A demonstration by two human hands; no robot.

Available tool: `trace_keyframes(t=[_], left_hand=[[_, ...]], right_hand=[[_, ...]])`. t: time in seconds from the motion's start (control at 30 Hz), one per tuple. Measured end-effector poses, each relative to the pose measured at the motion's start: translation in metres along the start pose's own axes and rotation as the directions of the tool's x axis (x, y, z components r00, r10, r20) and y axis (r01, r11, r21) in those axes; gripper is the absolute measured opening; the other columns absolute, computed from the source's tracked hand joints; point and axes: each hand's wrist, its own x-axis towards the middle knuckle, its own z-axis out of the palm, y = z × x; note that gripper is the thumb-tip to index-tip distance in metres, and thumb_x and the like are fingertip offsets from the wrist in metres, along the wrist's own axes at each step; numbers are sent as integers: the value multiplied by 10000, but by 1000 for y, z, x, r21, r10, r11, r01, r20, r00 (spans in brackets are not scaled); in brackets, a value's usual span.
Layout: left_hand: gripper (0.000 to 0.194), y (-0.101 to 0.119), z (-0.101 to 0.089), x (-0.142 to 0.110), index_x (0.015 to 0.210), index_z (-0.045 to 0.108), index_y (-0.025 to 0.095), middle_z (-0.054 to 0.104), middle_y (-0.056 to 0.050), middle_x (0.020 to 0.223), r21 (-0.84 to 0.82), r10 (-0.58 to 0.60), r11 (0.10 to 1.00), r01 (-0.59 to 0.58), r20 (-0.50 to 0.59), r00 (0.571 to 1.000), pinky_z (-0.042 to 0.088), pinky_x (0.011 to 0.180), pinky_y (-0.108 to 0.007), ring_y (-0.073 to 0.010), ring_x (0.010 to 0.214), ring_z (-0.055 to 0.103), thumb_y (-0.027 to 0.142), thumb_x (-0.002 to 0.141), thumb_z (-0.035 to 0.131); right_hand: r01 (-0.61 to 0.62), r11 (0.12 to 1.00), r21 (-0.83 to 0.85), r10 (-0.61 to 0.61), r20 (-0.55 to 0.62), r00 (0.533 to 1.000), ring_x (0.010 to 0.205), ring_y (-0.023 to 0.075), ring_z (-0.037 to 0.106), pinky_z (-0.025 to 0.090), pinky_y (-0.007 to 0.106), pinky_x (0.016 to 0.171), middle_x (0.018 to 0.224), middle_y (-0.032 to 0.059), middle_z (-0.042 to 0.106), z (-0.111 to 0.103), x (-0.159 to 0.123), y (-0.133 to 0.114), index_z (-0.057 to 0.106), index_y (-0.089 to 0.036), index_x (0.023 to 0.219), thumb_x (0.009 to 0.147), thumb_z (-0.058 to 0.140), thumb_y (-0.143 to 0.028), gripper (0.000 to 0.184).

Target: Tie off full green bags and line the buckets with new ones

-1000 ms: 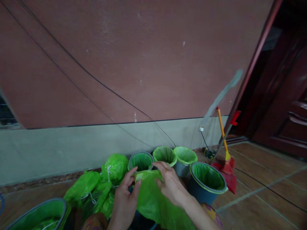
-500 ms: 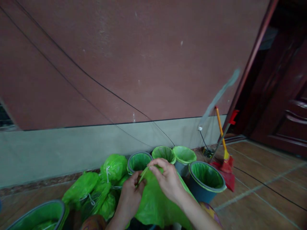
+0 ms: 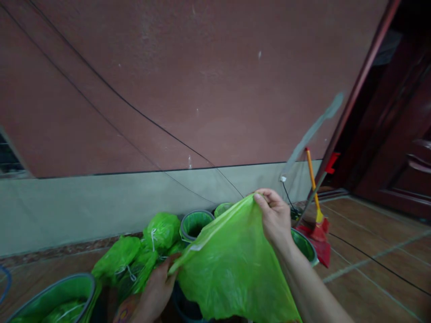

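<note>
My right hand (image 3: 275,216) is raised and pinches the top edge of a thin green plastic bag (image 3: 229,264). My left hand (image 3: 155,289) grips the bag's other edge lower down on the left. Between them the bag hangs spread wide in front of me. It hides most of the small blue-grey bins behind it. One bin lined in green (image 3: 196,223) shows above the bag's edge, and the rim of another (image 3: 305,246) shows at the right of my wrist.
Several tied green bags (image 3: 141,255) lie heaped by the wall on the left. A larger lined bin (image 3: 54,298) stands at the lower left. A red broom with an orange handle (image 3: 315,211) leans near a dark wooden door (image 3: 397,134).
My hands were close together on the bunched bag. They have drawn apart, the right up and to the right, the left down and left. The bag is spread out.
</note>
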Motion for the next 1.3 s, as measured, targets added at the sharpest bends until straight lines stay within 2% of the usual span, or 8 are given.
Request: trace_keyframes(t=[0.2,0.33,0.47,0.63,0.77,0.87,1.07,1.3], left_hand=[[356,-13,-35,-16,1099,754,274,814,-40,1062,243,164,964,-112,-207,965,604,924,-380,-264,1047,749,276,824,528],[279,15,-52,-31,1074,704,258,774,-65,1102,336,309,929,-154,-477,823,580,945,-386,-265,1040,730,303,856,537],[151,49,-63,-36,950,692,274,747,-45,1012,359,428,895,-265,-527,734,560,928,-353,-237,967,713,328,864,581],[145,75,-57,-16,858,687,273,756,-23,877,285,376,920,-270,-439,816,569,789,-303,-208,824,716,372,844,582],[194,86,-39,13,864,670,246,750,-41,856,275,318,934,-227,-356,878,546,762,-308,-210,798,717,367,868,518],[203,97,-26,30,891,672,240,766,-50,895,314,300,926,-211,-267,916,531,779,-312,-217,827,720,339,873,496],[235,126,-22,43,936,694,228,770,-39,877,504,231,840,-201,3,973,482,763,-296,-205,809,712,284,921,466],[301,102,-58,62,1080,688,215,779,-74,1102,657,221,723,-215,75,972,489,871,-301,-223,995,728,201,908,442]], right_hand=[[-32,996,82,47,-191,980,595,116,575,452,235,572,700,-18,666,-40,24,23,649,-190,841,665,821,-428,342],[-132,989,69,144,-233,962,545,107,515,426,246,555,635,-47,600,-60,27,61,627,-193,783,630,791,-444,337],[-204,925,-319,120,-264,957,672,195,590,485,335,653,689,27,655,-65,19,85,629,-192,775,642,715,-474,323],[145,760,-634,-195,-10,981,1135,311,616,472,497,997,1182,161,691,-13,-60,46,641,-185,1140,872,560,-408,358],[245,839,-485,27,487,873,936,272,688,538,414,865,967,74,738,55,-165,20,681,-253,975,847,665,-350,162],[51,807,-588,254,424,869,888,319,702,547,423,795,945,109,746,95,-209,34,664,-207,998,711,781,-351,342],[-35,794,-607,256,281,925,836,300,718,550,395,726,949,129,760,128,-193,73,659,-195,1005,733,659,-202,272],[31,780,-625,214,313,926,635,200,654,429,283,606,658,21,663,91,-163,75,591,-210,740,785,526,-120,119]])
